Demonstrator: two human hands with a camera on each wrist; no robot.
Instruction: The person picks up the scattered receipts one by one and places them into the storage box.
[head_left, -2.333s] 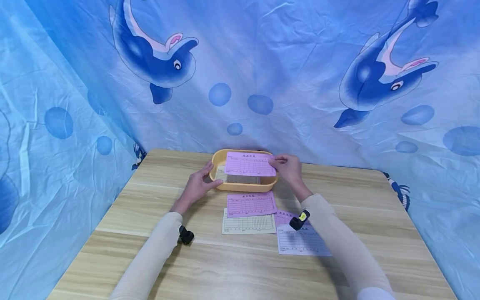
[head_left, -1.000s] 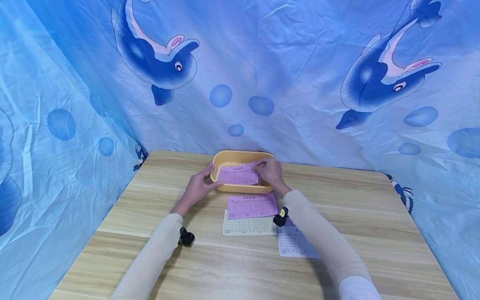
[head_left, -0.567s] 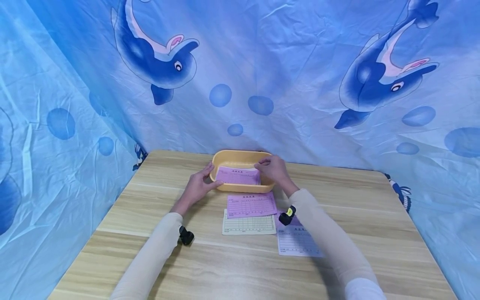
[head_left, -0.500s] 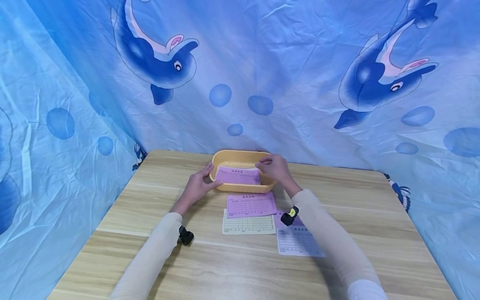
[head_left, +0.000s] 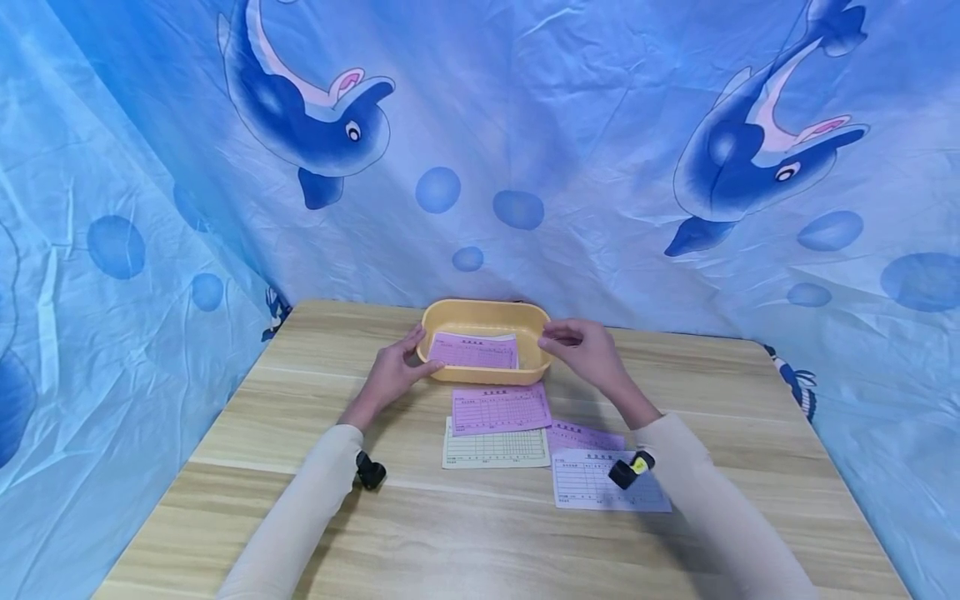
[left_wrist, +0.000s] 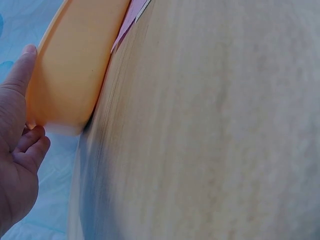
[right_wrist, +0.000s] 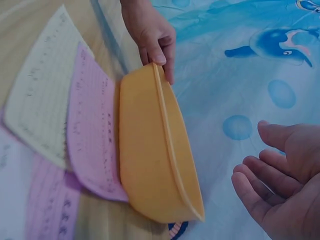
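A yellow-orange plastic basket (head_left: 486, 377) stands near the table's back edge. Inside it lies a pink printed slip (head_left: 472, 352), with a pale edge of paper showing behind. My left hand (head_left: 392, 372) grips the basket's left end, thumb on the front rim; the right wrist view also shows this left hand (right_wrist: 150, 32) pinching the rim. Off the basket's right end, my right hand (head_left: 588, 354) has loosely bent fingers and holds nothing; in the right wrist view this hand (right_wrist: 285, 180) is apart from the basket.
In front of the basket, a pink slip (head_left: 501, 410) overlaps a pale green slip (head_left: 495, 450). To their right, another pink slip (head_left: 581, 437) lies partly under a white slip (head_left: 581, 482). A blue dolphin-printed curtain (head_left: 517, 250) hangs behind the wooden table (head_left: 450, 542).
My right hand lowered a pink slip into the basket, let go and drew back to the right, out of the basket. My left hand kept its grip on the left end.
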